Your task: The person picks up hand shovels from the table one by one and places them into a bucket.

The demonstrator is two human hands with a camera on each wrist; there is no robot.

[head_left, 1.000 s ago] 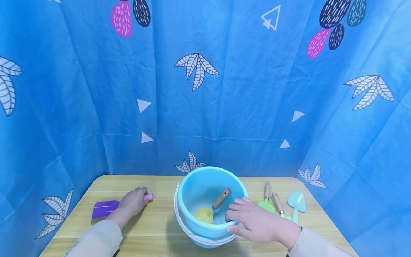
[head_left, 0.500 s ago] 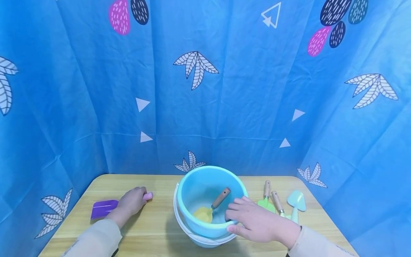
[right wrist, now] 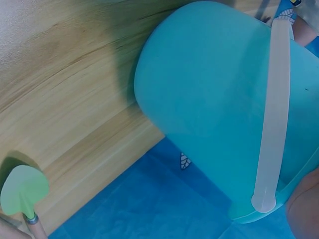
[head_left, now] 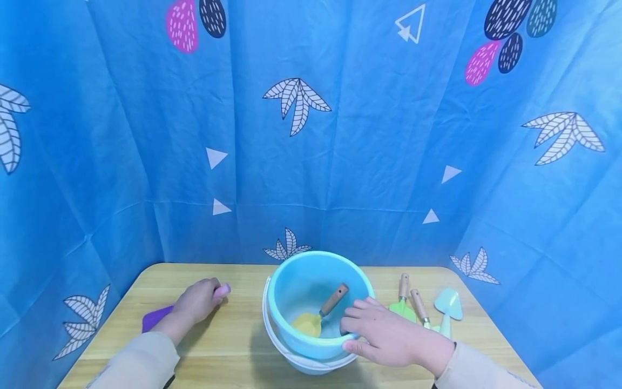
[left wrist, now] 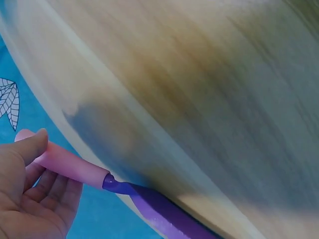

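Observation:
My left hand (head_left: 194, 301) grips a purple toy shovel (head_left: 154, 319) by its pink handle. In the left wrist view the thumb and curled fingers pinch the handle near its end, and the purple blade (left wrist: 167, 214) points away from the hand over the table. A light-blue bucket (head_left: 316, 273) with a white carrying handle (right wrist: 273, 119) stands upright at the middle of the table. Over its near right rim my right hand (head_left: 384, 332) is hooked, thumb outside and fingers inside. Inside the bucket lies a yellow toy shovel (head_left: 307, 325), its wooden handle leaning towards the right wall.
Right of the bucket lie a green shovel (head_left: 402, 309) with a wooden handle, another wooden-handled tool (head_left: 419, 306) and a mint shovel (head_left: 449, 305). A blue patterned curtain (head_left: 311, 173) hangs around the wooden table (head_left: 233, 346).
The left hand has raised the purple shovel's handle end slightly and tilted it, so less of the blade shows behind the wrist. The right hand and bucket have stayed put.

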